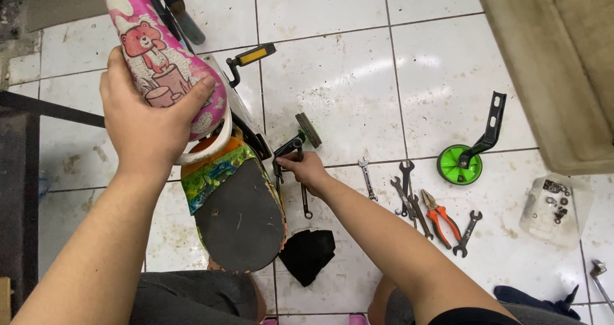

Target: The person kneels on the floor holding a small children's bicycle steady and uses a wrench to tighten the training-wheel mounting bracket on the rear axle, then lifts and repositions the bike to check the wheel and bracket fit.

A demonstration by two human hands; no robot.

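Note:
A small child's bicycle stands between my knees, seen from above. My left hand grips its pink cartoon-printed frame tube from above. Below it sits the black saddle with a colourful cover at its front edge. My right hand is closed around a dark wrench at the crank, right beside the saddle. One pedal with a yellow reflector sticks out above, and another pedal sits just above my right hand.
On the white tiled floor lie several wrenches, orange-handled pliers, a green training wheel on a black bracket, a clear plastic bag of small parts and a black rag. A beige mat covers the right.

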